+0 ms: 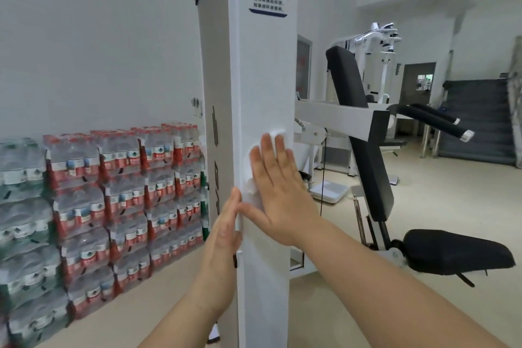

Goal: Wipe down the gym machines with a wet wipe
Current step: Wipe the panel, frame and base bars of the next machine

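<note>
A tall white machine column (262, 87) stands right in front of me, with a dark label near its top. My right hand (278, 192) lies flat on the column's front face, fingers straight, pressing a white wet wipe (250, 178) against it; the wipe shows around the fingertips and beside the palm. My left hand (224, 234) rests flat with straight fingers against the column's left edge, just below the right hand.
Stacked packs of bottled water (99, 206) line the wall at the left. To the right stands a bench machine with a black backrest (358, 133), a black seat (454, 254) and padded handles (435, 118). A staircase (480, 118) rises at the far right.
</note>
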`<state>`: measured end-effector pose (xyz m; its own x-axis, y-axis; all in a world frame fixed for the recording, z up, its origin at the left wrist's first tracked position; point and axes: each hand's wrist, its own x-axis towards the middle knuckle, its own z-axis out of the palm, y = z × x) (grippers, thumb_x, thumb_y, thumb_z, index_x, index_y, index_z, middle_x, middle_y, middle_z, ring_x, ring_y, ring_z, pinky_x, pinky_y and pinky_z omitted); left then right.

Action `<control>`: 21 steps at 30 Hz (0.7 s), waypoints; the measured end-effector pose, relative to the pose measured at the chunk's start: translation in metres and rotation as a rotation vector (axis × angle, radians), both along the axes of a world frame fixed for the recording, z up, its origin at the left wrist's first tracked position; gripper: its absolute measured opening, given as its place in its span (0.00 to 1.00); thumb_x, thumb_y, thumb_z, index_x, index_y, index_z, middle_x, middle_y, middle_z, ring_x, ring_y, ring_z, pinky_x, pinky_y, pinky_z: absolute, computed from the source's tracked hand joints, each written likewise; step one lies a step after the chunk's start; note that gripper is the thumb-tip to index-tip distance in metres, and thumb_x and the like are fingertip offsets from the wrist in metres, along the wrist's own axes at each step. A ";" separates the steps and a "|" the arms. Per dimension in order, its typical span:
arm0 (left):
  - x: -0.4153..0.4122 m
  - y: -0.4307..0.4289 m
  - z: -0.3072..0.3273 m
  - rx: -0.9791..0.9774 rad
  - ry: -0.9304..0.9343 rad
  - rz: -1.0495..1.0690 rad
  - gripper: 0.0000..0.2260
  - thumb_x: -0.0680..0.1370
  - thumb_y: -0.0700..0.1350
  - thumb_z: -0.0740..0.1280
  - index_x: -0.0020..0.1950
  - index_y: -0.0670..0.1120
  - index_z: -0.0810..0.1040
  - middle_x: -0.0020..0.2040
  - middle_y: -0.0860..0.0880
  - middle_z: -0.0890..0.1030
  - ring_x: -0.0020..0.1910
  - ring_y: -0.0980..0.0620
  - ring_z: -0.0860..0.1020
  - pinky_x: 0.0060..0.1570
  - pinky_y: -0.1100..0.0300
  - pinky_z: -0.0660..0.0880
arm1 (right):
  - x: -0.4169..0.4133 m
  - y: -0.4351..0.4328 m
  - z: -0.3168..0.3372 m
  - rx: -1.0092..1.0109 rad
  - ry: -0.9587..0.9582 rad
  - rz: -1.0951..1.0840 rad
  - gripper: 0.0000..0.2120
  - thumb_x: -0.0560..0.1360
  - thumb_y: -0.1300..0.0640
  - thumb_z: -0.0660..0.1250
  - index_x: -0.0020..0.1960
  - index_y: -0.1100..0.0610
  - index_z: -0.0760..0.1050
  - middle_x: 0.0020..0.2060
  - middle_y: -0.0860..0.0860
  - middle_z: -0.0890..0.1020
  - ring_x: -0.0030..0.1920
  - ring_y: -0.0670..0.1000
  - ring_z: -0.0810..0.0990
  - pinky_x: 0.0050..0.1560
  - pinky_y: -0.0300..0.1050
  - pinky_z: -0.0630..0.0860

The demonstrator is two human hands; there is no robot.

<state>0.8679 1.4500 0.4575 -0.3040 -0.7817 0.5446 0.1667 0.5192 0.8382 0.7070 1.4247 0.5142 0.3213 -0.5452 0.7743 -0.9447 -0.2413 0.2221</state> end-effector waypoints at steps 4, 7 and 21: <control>-0.001 -0.001 -0.001 0.007 -0.069 0.043 0.40 0.69 0.81 0.50 0.78 0.64 0.58 0.77 0.70 0.59 0.77 0.68 0.56 0.78 0.43 0.57 | -0.005 -0.009 0.038 -0.047 -0.246 -0.037 0.45 0.80 0.30 0.41 0.81 0.62 0.34 0.79 0.60 0.30 0.78 0.61 0.27 0.78 0.56 0.29; 0.002 -0.003 -0.002 -0.017 -0.132 0.033 0.40 0.71 0.80 0.49 0.79 0.65 0.55 0.78 0.70 0.57 0.77 0.66 0.55 0.77 0.42 0.60 | 0.011 -0.013 0.032 -0.086 -0.164 -0.030 0.45 0.81 0.32 0.44 0.81 0.64 0.36 0.79 0.62 0.32 0.79 0.64 0.30 0.79 0.59 0.32; 0.007 -0.002 -0.012 0.108 -0.119 -0.048 0.40 0.69 0.81 0.47 0.78 0.67 0.58 0.78 0.68 0.60 0.78 0.64 0.56 0.76 0.41 0.60 | -0.010 -0.012 0.001 -0.118 -0.047 -0.014 0.44 0.81 0.32 0.50 0.82 0.64 0.42 0.80 0.64 0.39 0.80 0.65 0.36 0.80 0.62 0.40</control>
<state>0.8751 1.4482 0.4456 -0.3997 -0.8165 0.4166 0.0858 0.4192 0.9038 0.6966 1.4132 0.5149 0.2760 -0.4536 0.8474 -0.9578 -0.2032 0.2031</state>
